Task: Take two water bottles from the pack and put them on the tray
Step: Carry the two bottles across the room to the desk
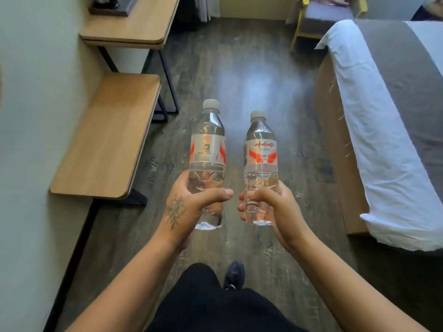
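Bottles (207, 149) (260, 154) upright, gripped: left hand (189, 209), right hand (271, 207).

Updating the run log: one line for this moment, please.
left hand: holds left bottle upright | right hand: holds right bottle upright | caps on | over floor | tray: not seen

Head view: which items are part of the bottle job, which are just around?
Job:
left bottle, in left hand
right bottle, in right hand

Around:
wooden bench
wooden desk
bed
chair

No pack or tray identifiable.
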A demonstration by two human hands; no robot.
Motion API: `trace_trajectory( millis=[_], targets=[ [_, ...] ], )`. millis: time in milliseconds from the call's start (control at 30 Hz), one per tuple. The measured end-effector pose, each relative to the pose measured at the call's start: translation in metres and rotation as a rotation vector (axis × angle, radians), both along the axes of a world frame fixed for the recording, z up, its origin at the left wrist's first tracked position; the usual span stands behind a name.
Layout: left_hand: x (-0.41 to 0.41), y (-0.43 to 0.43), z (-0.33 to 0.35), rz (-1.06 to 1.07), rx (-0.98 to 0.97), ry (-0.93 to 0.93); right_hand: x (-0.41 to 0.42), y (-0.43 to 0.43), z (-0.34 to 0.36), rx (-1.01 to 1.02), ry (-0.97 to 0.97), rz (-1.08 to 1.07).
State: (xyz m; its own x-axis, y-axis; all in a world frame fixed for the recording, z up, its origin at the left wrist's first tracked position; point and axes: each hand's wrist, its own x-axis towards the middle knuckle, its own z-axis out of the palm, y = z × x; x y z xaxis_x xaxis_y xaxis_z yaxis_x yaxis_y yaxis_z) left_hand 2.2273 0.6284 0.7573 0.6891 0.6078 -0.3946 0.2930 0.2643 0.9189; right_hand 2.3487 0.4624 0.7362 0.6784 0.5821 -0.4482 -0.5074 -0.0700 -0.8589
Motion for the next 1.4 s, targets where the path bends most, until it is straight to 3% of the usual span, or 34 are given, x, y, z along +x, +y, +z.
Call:
trace_trajectory(
  millis=[700,1400],
  targets=[
    [0.335,0.285,-0.007,-0.159,-0.003,-0.037,0.308,0.274,0.0,-0.064,-0.067,-0.105],
    [0.676,0.495,-0.011,-0.028,0.069,0.013,0.665,0.483,-0.016,-0.02,0.012,-0.042]
  ],
)
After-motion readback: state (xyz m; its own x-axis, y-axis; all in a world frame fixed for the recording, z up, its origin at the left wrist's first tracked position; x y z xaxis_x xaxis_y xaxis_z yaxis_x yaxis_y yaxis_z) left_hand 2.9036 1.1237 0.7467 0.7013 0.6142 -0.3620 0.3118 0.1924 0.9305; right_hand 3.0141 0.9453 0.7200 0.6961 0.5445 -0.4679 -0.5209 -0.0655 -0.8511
